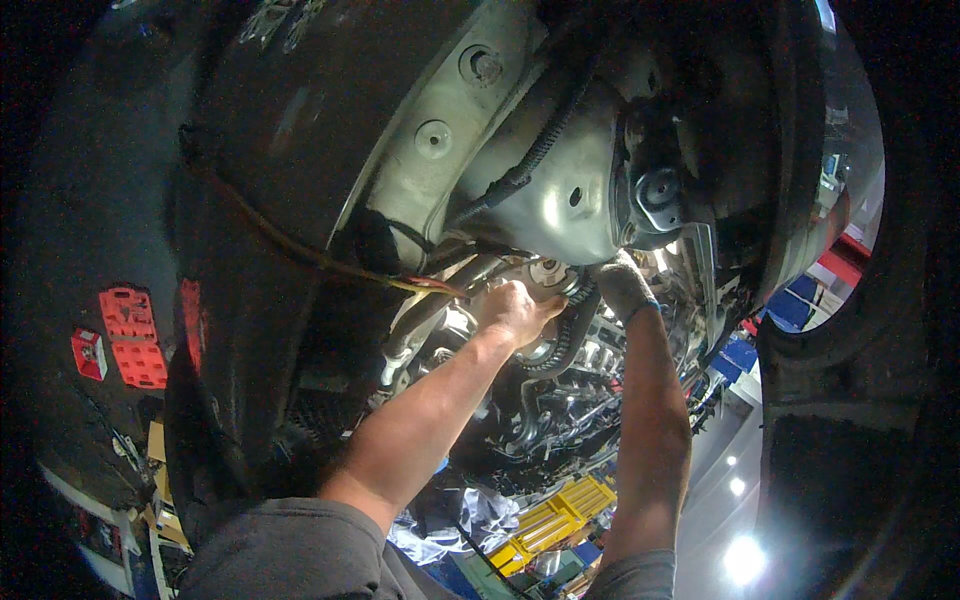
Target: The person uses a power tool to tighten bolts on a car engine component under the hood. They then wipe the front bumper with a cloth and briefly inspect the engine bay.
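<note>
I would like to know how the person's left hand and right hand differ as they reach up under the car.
The left hand is bare, while the right hand wears a grey glove. The left hand is curled against the round metal fitting; the right hand reaches in from the other side, beside the corrugated black hose. The left forearm slants, whereas the right rises almost straight up. Both are raised to the same spot.

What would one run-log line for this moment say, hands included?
view: under raised vehicle | left hand: bare, on round metal part | right hand: gloved, beside same part | corrugated hose below | grip: unclear
</note>
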Available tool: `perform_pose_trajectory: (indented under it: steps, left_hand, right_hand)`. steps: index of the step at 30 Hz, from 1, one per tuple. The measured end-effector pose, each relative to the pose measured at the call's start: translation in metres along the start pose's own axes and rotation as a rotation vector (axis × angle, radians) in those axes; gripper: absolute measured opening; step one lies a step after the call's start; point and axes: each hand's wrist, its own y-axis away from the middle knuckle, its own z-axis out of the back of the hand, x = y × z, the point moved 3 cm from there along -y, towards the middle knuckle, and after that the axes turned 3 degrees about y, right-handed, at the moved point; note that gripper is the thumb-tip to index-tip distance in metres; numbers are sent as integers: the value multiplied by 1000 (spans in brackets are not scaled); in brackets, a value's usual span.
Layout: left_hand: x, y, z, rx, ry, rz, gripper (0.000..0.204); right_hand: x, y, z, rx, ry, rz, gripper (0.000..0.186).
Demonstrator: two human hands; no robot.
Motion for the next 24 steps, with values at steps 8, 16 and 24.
perform_pose_trajectory:
  steps: [8, 16, 24]
  left_hand:
    - [-6, 4, 6, 67, 6, 41, 82]
    - [7, -13, -5, 142, 3, 36, 83]
    - [11, -16, -2, -7, 14, -46, 96]
  right_hand:
    - [-9, 3, -4, 20, -13, -7, 27]
    - [-2, 8, -8, -49, -453, -129, 33]
    - [33, 30, -26, -343, -189, -188, 57]
